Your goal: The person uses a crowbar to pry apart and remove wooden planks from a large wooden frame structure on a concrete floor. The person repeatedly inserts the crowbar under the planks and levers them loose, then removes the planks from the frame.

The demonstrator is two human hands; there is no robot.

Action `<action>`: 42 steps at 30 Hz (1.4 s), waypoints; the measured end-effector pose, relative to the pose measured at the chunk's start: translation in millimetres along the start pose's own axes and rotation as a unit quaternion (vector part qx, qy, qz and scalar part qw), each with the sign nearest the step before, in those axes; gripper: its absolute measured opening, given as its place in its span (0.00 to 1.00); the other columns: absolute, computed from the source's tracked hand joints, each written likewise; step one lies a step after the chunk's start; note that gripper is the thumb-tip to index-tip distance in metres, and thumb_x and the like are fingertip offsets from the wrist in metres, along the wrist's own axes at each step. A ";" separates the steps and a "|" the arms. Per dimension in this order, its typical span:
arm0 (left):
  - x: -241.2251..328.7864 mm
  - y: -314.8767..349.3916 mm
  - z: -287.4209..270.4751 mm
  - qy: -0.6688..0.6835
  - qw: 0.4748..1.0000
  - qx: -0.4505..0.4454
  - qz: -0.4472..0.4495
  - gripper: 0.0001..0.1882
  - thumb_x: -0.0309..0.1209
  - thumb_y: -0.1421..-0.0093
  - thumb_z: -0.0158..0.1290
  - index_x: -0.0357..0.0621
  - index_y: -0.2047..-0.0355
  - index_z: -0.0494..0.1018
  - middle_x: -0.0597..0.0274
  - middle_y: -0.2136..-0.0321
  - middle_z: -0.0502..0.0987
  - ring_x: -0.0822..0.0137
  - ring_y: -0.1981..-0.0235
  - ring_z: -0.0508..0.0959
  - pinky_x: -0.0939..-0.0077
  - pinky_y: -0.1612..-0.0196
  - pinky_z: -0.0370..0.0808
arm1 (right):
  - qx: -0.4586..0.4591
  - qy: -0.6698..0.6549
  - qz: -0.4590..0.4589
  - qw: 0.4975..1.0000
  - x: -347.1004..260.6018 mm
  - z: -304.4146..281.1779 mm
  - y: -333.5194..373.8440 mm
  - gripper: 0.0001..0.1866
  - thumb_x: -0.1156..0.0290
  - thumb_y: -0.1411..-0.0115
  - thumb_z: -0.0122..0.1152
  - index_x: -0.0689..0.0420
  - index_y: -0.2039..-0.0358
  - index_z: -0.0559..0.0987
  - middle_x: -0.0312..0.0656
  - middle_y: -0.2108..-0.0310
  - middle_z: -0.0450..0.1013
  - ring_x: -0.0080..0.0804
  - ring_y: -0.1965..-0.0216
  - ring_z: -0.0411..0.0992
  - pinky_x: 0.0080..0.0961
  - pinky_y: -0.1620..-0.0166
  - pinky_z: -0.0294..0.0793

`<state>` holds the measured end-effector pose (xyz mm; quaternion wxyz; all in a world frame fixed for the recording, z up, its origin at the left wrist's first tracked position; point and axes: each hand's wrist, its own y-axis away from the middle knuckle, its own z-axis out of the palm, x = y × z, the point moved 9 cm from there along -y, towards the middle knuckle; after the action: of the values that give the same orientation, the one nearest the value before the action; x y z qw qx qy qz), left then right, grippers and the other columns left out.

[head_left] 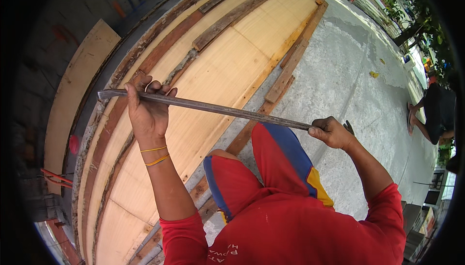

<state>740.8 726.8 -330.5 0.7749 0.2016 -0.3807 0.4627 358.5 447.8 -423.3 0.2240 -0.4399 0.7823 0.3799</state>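
Observation:
A long, dark steel pry bar (pixel 213 107) is held aslant across my front, its flattened tip at the left and a little higher than the other end. My left hand (pixel 149 112) holds it near that flattened tip, thumb on one side and loosely bent fingers on the other. Around the opposite end my right hand (pixel 330 132) is closed, fingers wrapped over the metal. Under the bar lies a large pale wooden panel (pixel 213 83), with rough brown timber strips (pixel 227 18) along it. The bar appears raised above the wood.
A loose curved-looking board (pixel 72 90) leans by the block wall at the left. Rough planks (pixel 290 69) run along the panel's right edge. Concrete floor (pixel 368 81) stretches to the right, where another person (pixel 436 112) is partly visible. Plants (pixel 416 18) stand at the far right.

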 end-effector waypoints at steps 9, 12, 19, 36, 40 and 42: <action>-102.7 232.2 -190.5 -0.547 0.796 0.151 -0.208 0.28 0.40 0.34 0.60 0.34 0.41 0.71 0.54 0.62 0.81 0.66 0.61 0.80 0.70 0.56 0.77 | 0.097 -0.114 0.191 0.970 205.8 88.4 41.4 0.36 0.38 0.30 0.53 0.63 0.75 0.78 0.43 0.79 0.73 0.33 0.73 0.68 0.35 0.65 0.71; -109.1 362.3 -259.2 -0.460 0.771 0.308 -0.314 0.24 0.45 0.32 0.57 0.42 0.44 0.71 0.61 0.62 0.80 0.69 0.70 0.81 0.72 0.69 0.75 | 0.085 -0.171 0.215 0.958 228.7 107.8 18.4 0.35 0.40 0.30 0.54 0.65 0.76 0.79 0.47 0.78 0.75 0.38 0.74 0.70 0.37 0.65 0.72; -84.8 475.1 -297.7 -0.346 0.773 0.457 -0.272 0.17 0.43 0.30 0.54 0.43 0.50 0.72 0.58 0.64 0.81 0.66 0.74 0.82 0.73 0.76 0.76 | 0.033 -0.243 0.235 0.940 220.5 132.0 -70.8 0.34 0.40 0.30 0.53 0.64 0.72 0.80 0.45 0.78 0.74 0.36 0.75 0.72 0.36 0.68 0.72; -93.6 585.9 -326.6 -0.304 0.709 0.491 -0.404 0.18 0.40 0.30 0.52 0.41 0.48 0.72 0.57 0.63 0.81 0.60 0.72 0.84 0.66 0.76 0.79 | 0.015 -0.256 0.242 0.936 208.2 144.5 -137.8 0.32 0.40 0.28 0.50 0.57 0.78 0.74 0.36 0.84 0.66 0.29 0.85 0.63 0.32 0.79 0.63; -64.4 558.2 -340.1 -0.356 0.703 0.504 -0.353 0.20 0.40 0.30 0.53 0.40 0.45 0.71 0.56 0.63 0.82 0.63 0.73 0.84 0.71 0.77 0.77 | -0.007 -0.271 0.240 0.932 184.2 140.3 -179.8 0.30 0.39 0.28 0.47 0.51 0.77 0.70 0.30 0.85 0.59 0.23 0.87 0.57 0.29 0.84 0.56; -63.8 533.1 -348.7 -0.352 0.707 0.505 -0.349 0.19 0.41 0.30 0.53 0.41 0.46 0.72 0.57 0.63 0.82 0.65 0.73 0.83 0.72 0.76 0.76 | -0.038 -0.297 0.263 0.917 181.2 142.1 -175.2 0.30 0.39 0.28 0.47 0.51 0.77 0.70 0.30 0.85 0.59 0.23 0.87 0.56 0.29 0.84 0.55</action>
<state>399.4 1184.1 -620.6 0.4735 0.8292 -0.2379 0.1778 418.4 409.6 -703.9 0.3211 -0.0937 0.7525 0.5674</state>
